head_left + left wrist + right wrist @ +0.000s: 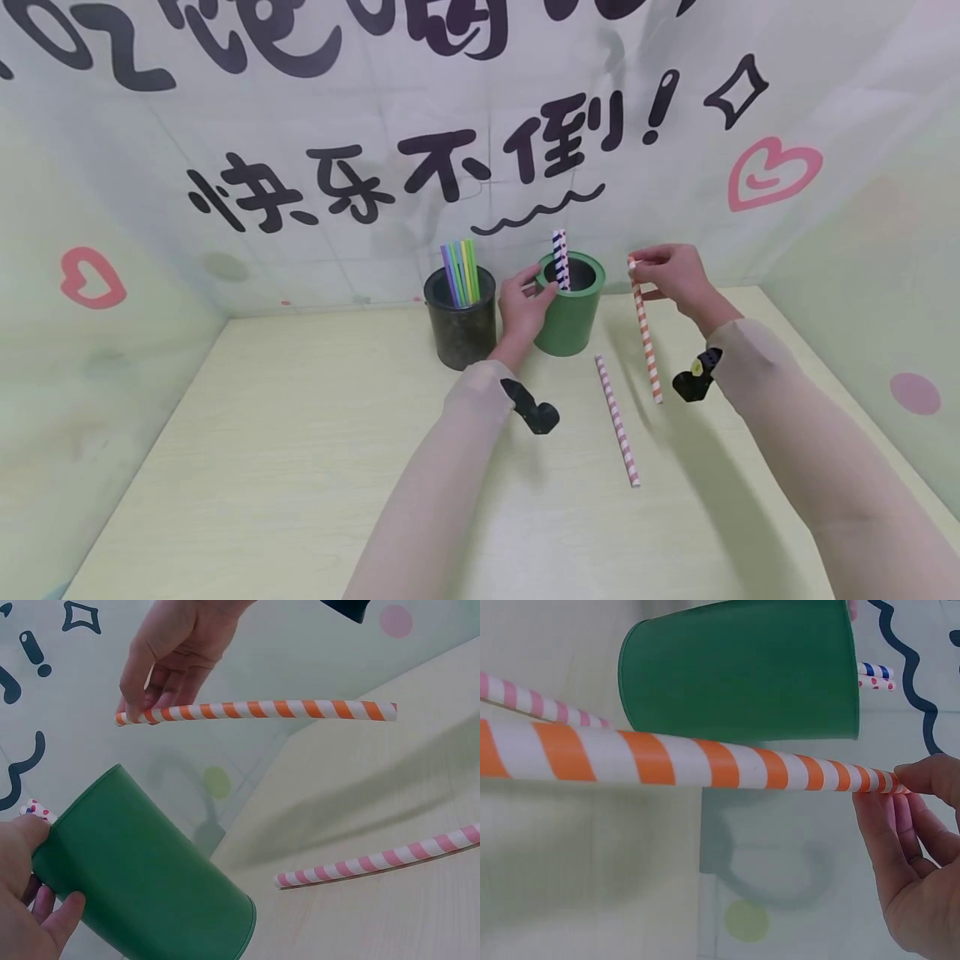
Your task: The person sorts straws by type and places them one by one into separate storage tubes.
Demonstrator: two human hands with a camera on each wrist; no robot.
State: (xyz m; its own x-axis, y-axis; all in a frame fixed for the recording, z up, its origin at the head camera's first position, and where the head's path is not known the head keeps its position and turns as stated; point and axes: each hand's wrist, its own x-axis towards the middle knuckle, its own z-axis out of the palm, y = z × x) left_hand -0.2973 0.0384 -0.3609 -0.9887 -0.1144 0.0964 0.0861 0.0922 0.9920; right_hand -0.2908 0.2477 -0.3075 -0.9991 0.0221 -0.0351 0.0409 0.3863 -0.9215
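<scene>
My right hand (675, 271) pinches an orange-and-white striped paper straw (647, 342) near its top end, to the right of a green cup (567, 325). The straw hangs steeply, its lower end toward the table; the right wrist view shows thumb and fingertips on it (780, 769). At the green cup's left side, my left hand (522, 308) holds the cup by its rim and wall. Blue-striped and pink-dotted paper straws (561, 258) stand inside that cup. A pink-and-white striped paper straw (618, 421) lies on the table in front of it.
A black cup (461, 337) with several coloured straws (461, 271) stands left of the green cup. Behind both, a printed white backdrop (405, 225) rises from the back edge of the pale table (300, 467). Side walls (885, 333) border the table.
</scene>
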